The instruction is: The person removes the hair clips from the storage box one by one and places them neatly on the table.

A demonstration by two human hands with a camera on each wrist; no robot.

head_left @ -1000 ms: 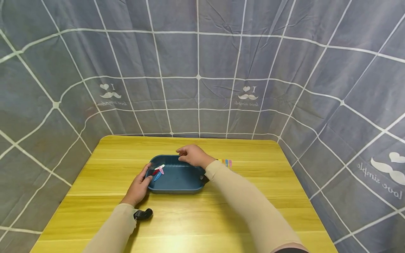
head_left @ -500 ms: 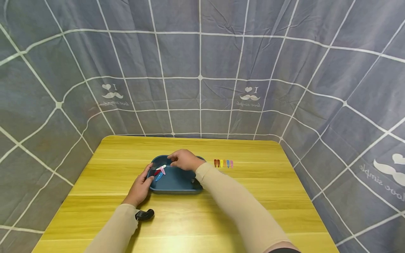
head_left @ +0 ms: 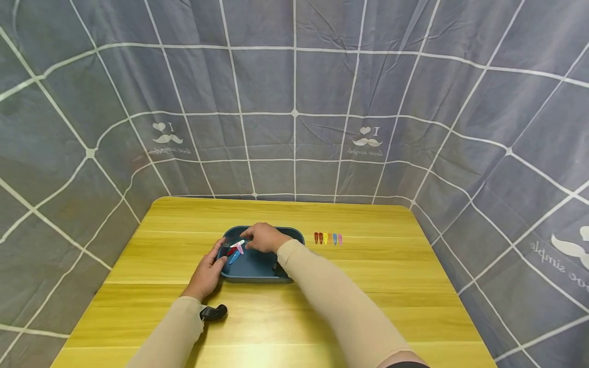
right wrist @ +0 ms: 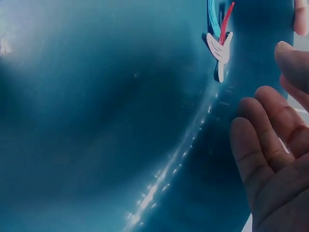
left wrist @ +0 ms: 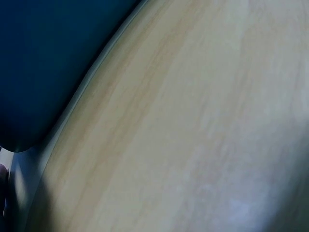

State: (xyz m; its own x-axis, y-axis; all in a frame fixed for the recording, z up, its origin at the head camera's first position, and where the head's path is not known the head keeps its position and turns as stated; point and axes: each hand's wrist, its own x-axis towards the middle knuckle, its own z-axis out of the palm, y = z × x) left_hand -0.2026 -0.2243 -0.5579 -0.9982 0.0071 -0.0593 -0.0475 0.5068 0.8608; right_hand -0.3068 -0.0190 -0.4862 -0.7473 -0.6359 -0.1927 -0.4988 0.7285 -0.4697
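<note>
A dark blue plastic basin (head_left: 257, 266) stands on the table. Several snap hair clips lie in its left end: a white clip (head_left: 237, 244), a pink clip (head_left: 240, 249), a blue clip (head_left: 234, 257) and a red clip (head_left: 231, 251). They overlap in a small heap. My left hand (head_left: 205, 274) grips the basin's left rim, thumb at the front. Over the basin's far side, my right hand (head_left: 265, 238) reaches toward the clips. Its fingers (right wrist: 246, 145) are loosely bent and apart from the heap in the right wrist view, with nothing seen between them.
To the right of the basin, several hair clips (head_left: 325, 238) form a neat row: dark red, yellow, orange, blue and pink. A black device (head_left: 213, 313) is strapped at the left wrist. Grey checked curtain (head_left: 294, 153) surrounds the wooden table (head_left: 368, 296) at the back and sides.
My right hand has moved left and lower into the basin, closer to the heap of clips. The row of clips has come into full view. My left hand keeps its grip.
</note>
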